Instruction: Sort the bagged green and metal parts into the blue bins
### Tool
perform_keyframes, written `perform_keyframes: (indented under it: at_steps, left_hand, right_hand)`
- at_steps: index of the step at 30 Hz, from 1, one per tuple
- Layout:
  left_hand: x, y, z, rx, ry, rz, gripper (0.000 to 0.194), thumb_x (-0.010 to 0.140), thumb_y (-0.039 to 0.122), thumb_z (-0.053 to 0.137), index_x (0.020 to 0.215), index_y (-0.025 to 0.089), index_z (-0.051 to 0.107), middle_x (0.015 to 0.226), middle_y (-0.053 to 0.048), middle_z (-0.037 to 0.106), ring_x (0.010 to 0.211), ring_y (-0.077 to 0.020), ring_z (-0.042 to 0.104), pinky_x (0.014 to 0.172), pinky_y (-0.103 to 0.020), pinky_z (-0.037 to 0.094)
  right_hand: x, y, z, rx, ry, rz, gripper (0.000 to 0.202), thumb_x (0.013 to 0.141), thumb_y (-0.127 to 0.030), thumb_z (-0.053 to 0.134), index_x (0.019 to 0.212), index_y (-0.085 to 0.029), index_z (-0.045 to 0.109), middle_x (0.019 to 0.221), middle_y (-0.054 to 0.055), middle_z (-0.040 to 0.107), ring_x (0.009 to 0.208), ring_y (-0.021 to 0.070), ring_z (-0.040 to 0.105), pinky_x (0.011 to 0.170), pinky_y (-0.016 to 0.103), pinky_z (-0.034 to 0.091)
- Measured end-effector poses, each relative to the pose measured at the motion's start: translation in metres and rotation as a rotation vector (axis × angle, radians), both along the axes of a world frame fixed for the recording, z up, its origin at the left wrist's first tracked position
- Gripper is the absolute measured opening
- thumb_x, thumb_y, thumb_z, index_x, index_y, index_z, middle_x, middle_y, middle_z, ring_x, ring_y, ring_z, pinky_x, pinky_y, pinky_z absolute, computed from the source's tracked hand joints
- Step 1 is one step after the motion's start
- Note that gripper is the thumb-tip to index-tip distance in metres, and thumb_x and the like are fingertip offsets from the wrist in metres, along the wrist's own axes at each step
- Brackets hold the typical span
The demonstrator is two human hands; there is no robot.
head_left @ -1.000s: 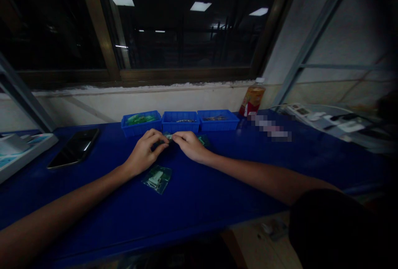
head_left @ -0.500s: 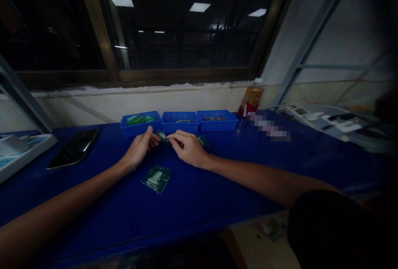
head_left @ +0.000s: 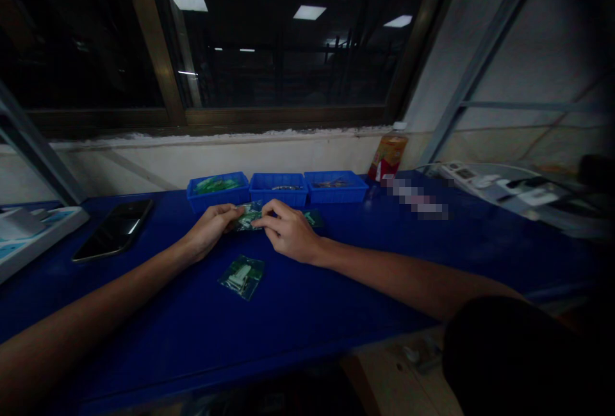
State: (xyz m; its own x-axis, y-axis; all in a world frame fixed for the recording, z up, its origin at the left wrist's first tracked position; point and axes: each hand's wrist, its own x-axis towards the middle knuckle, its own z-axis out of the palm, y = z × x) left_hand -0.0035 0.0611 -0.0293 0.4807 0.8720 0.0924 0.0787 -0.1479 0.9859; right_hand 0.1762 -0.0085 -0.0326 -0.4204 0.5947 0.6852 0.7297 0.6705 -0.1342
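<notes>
Between my hands is a small clear plastic bag (head_left: 247,216) with a greenish tint and pale contents. My left hand (head_left: 211,227) pinches its left side between thumb and fingers. The fingers of my right hand (head_left: 291,230) are closed on its right edge. Nearer to me, a second plastic bag with pale strip-like pieces (head_left: 241,277) lies flat on the blue table (head_left: 298,313). Partly hidden behind my right hand lies another small bag (head_left: 314,218).
Three blue bins stand along the wall: the left bin (head_left: 218,198) holds green bags, the middle bin (head_left: 278,197) and right bin (head_left: 337,194) small parts. A phone (head_left: 114,230) and power strip (head_left: 43,236) lie left. A drink bottle (head_left: 388,156) stands back right.
The bag between my hands is now spread flatter and shows more of its surface. My left hand has turned, its thumb lowered onto the bag. My right hand stays nearly in place.
</notes>
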Motion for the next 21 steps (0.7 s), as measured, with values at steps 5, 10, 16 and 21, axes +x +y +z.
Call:
perform_keyframes:
  at_steps: [5, 10, 16, 21]
  left_hand:
    - [0.002, -0.005, -0.002, 0.189, -0.017, 0.067, 0.023, 0.074, 0.039, 0.057, 0.078, 0.016, 0.052, 0.068, 0.002, 0.053, 0.059, -0.0097, 0.047, 0.056, -0.022, 0.035]
    - [0.003, -0.015, 0.003, 0.514, 0.24, -0.077, 0.023, 0.074, 0.037, 0.057, 0.085, 0.018, 0.051, 0.074, 0.001, 0.054, 0.068, -0.0121, 0.05, 0.061, -0.024, 0.038]
    - [0.004, -0.018, -0.001, 0.739, 0.453, -0.14, 0.018, 0.077, 0.033, 0.053, 0.083, 0.018, 0.046, 0.075, 0.0, 0.051, 0.064, -0.0123, 0.047, 0.059, -0.025, 0.036]
    - [0.004, -0.015, -0.004, 0.841, 0.531, -0.201, 0.01, 0.075, 0.024, 0.049, 0.079, 0.019, 0.042, 0.076, -0.001, 0.051, 0.07, -0.0151, 0.048, 0.063, -0.027, 0.035]
  right_hand:
    - [-0.001, 0.006, -0.002, -0.137, 0.061, -0.082, 0.023, 0.08, -0.016, 0.045, 0.097, -0.016, 0.06, 0.099, 0.008, 0.045, 0.088, 0.0159, 0.048, 0.079, 0.033, 0.043]
    - [0.0, 0.01, -0.001, -0.218, 0.142, -0.064, 0.017, 0.081, -0.027, 0.049, 0.083, -0.014, 0.06, 0.096, 0.007, 0.044, 0.09, 0.0165, 0.046, 0.082, 0.035, 0.041]
    - [0.0, 0.008, 0.006, -0.409, 0.083, 0.074, 0.034, 0.088, -0.032, 0.039, 0.064, -0.014, 0.056, 0.068, 0.0, 0.042, 0.067, 0.0106, 0.046, 0.064, 0.026, 0.038]
    - [-0.001, 0.006, 0.005, -0.371, -0.054, 0.105, 0.034, 0.089, -0.034, 0.038, 0.068, -0.014, 0.057, 0.067, 0.0, 0.046, 0.063, 0.0092, 0.045, 0.062, 0.024, 0.034]
